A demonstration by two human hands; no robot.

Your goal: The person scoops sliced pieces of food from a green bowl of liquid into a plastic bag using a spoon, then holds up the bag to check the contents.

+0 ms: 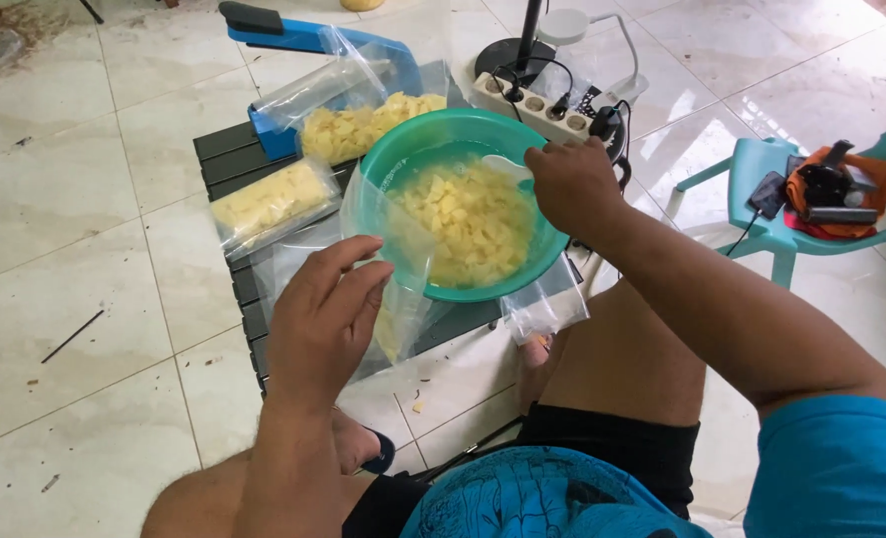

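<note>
A green plastic bowl (415,144) full of yellow chopped pieces stands on a low dark slatted table (226,149). My right hand (570,181) grips a white spoon (506,166) at the bowl's far right rim. My left hand (323,314) holds a clear plastic bag (388,249) open at the bowl's near left rim; a few yellow pieces lie inside the bag.
Two filled clear bags (268,202) of yellow pieces lie left of the bowl, one by a blue bag sealer (298,38). A white power strip (537,105) and lamp base sit behind. A turquoise plastic chair (761,169) with tools stands at right. Tiled floor surrounds.
</note>
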